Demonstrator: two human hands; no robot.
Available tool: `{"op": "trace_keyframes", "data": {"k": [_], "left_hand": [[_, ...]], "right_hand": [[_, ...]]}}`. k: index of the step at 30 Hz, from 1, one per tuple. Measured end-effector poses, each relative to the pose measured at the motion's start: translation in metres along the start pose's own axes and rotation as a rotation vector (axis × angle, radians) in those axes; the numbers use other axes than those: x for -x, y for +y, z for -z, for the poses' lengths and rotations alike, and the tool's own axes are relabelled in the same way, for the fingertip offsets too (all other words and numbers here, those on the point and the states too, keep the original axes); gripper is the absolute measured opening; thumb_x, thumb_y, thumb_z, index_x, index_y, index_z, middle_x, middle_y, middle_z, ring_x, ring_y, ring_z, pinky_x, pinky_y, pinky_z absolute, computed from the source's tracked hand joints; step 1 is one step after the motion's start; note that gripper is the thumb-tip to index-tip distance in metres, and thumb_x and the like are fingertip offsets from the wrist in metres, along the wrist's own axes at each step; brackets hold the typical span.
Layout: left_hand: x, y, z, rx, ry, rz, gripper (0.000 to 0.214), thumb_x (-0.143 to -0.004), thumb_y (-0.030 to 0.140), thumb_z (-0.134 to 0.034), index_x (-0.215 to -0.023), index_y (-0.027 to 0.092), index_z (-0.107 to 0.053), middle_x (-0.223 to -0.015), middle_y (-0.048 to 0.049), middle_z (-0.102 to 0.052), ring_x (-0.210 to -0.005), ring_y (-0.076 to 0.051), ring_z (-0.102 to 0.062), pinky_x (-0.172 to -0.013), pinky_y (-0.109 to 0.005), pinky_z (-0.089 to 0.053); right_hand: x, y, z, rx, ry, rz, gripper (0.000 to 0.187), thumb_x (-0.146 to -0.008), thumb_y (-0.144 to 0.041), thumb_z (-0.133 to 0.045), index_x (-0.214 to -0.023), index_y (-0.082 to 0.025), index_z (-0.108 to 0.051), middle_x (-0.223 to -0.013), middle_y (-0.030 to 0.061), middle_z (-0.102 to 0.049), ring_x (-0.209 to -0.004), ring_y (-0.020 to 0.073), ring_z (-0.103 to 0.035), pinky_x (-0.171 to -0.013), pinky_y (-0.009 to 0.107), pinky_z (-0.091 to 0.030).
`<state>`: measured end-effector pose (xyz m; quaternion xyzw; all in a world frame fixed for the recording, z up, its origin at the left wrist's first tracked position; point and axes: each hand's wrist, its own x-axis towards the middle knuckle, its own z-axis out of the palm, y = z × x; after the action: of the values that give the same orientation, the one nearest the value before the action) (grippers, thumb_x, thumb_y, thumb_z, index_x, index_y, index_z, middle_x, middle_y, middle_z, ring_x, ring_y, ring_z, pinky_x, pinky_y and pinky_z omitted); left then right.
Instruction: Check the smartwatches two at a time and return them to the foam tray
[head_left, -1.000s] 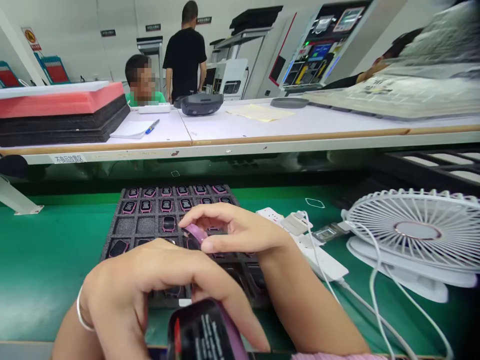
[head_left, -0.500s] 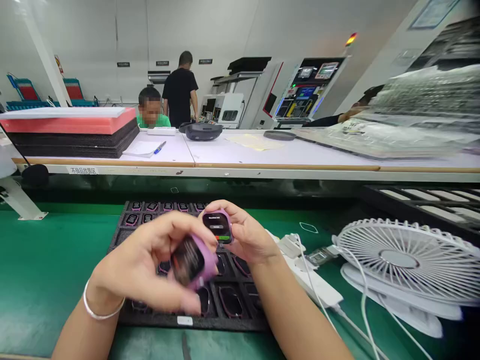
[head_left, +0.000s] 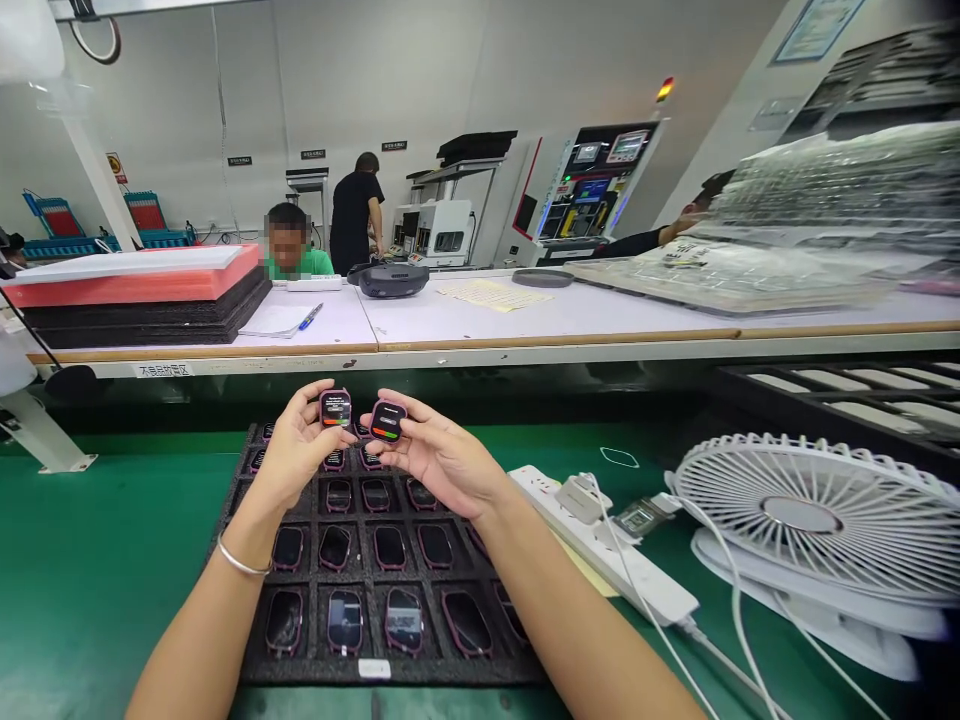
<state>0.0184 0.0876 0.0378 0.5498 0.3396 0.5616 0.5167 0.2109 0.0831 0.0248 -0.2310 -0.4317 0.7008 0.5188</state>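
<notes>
We hold watches up over far edge of black foam tray [head_left: 450, 672]. Left hand [head_left: 296, 445] pinches pink-cased smartwatch [head_left: 335, 408] between thumb and fingers; right hand [head_left: 439, 465] pinches second smartwatch [head_left: 388, 421] likewise. Both screens lit, facing us; watches just apart. Further watches [head_left: 405, 620] sit in tray compartments below. White power strip [head_left: 600, 540] lies just right of tray on green bench mat [head_left: 97, 560]; white desk fan [head_left: 802, 515] beyond.

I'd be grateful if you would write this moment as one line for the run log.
left hand: pink-cased smartwatch | right hand: second smartwatch | both screens lit | below: black foam tray
</notes>
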Motion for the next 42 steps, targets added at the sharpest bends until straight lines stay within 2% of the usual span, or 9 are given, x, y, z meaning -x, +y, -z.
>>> {"op": "trace_keyframes", "data": {"k": [4,7,13,19,22,27,32,42], "left_hand": [[0.002,0.001,-0.003,0.008,-0.039,-0.027,0.06,-0.07,0.017,-0.075,-0.125,0.018,-0.052,-0.103,-0.004,-0.068,-0.071,-0.011,-0.07,-0.069,-0.024,-0.057],[0.003,0.001,-0.003,-0.002,-0.054,-0.051,0.058,-0.07,0.018,-0.076,-0.124,0.018,-0.053,-0.099,-0.0031,-0.068,-0.068,-0.011,-0.07,-0.066,-0.023,-0.057],[0.003,0.002,-0.003,-0.045,-0.031,-0.078,0.052,-0.072,0.02,-0.077,-0.119,0.017,-0.057,-0.091,-0.0013,-0.069,-0.062,-0.01,-0.068,-0.058,-0.02,-0.055],[0.005,0.002,-0.006,0.001,-0.062,-0.058,0.055,-0.073,0.018,-0.074,-0.125,0.018,-0.056,-0.099,-0.0041,-0.071,-0.067,-0.012,-0.072,-0.068,-0.026,-0.061],[0.007,0.002,-0.007,0.014,-0.055,-0.034,0.053,-0.073,0.018,-0.07,-0.124,0.017,-0.056,-0.098,-0.0041,-0.072,-0.065,-0.013,-0.072,-0.068,-0.028,-0.062],[0.009,0.003,-0.01,0.032,-0.057,-0.014,0.047,-0.075,0.021,-0.068,-0.121,0.016,-0.058,-0.094,-0.0032,-0.072,-0.064,-0.015,-0.073,-0.067,-0.03,-0.063],[0.01,0.004,-0.012,0.014,-0.064,-0.01,0.041,-0.078,0.024,-0.069,-0.117,0.017,-0.059,-0.095,-0.0033,-0.073,-0.062,-0.016,-0.074,-0.064,-0.029,-0.063],[0.01,0.005,-0.013,0.042,-0.053,0.0,0.041,-0.075,0.024,-0.069,-0.114,0.017,-0.06,-0.091,-0.0024,-0.072,-0.061,-0.016,-0.073,-0.062,-0.03,-0.063]], "right_hand": [[0.003,-0.001,-0.003,0.098,0.025,0.063,0.046,-0.076,-0.011,-0.068,-0.119,-0.024,-0.062,-0.106,0.006,-0.073,-0.072,0.0127,-0.066,-0.067,0.027,-0.05],[0.005,0.001,-0.005,0.165,0.01,0.082,0.049,-0.074,-0.008,-0.067,-0.119,-0.025,-0.062,-0.105,0.0044,-0.07,-0.07,0.0117,-0.064,-0.066,0.027,-0.049],[0.008,0.0,-0.007,0.254,-0.014,0.098,0.048,-0.076,-0.012,-0.07,-0.121,-0.025,-0.06,-0.105,0.0035,-0.067,-0.069,0.0101,-0.062,-0.064,0.026,-0.048],[0.009,-0.003,-0.009,0.234,-0.02,0.089,0.054,-0.075,-0.011,-0.068,-0.126,-0.026,-0.056,-0.101,0.0024,-0.068,-0.074,0.0126,-0.066,-0.07,0.029,-0.05],[0.009,-0.002,-0.009,0.224,-0.022,0.108,0.05,-0.076,-0.013,-0.067,-0.124,-0.025,-0.058,-0.093,0.0007,-0.067,-0.072,0.0129,-0.066,-0.068,0.029,-0.05],[0.008,-0.002,-0.009,0.255,0.004,0.142,0.036,-0.078,-0.022,-0.073,-0.111,-0.022,-0.061,-0.091,-0.0004,-0.066,-0.063,0.01,-0.062,-0.062,0.028,-0.049],[0.009,-0.003,-0.011,0.284,0.01,0.163,0.035,-0.076,-0.027,-0.078,-0.106,-0.022,-0.061,-0.089,-0.0009,-0.065,-0.06,0.009,-0.057,-0.058,0.026,-0.048],[0.01,-0.004,-0.013,0.292,-0.005,0.177,0.034,-0.075,-0.018,-0.072,-0.106,-0.022,-0.06,-0.087,-0.0017,-0.063,-0.059,0.0086,-0.056,-0.059,0.027,-0.047]]}}
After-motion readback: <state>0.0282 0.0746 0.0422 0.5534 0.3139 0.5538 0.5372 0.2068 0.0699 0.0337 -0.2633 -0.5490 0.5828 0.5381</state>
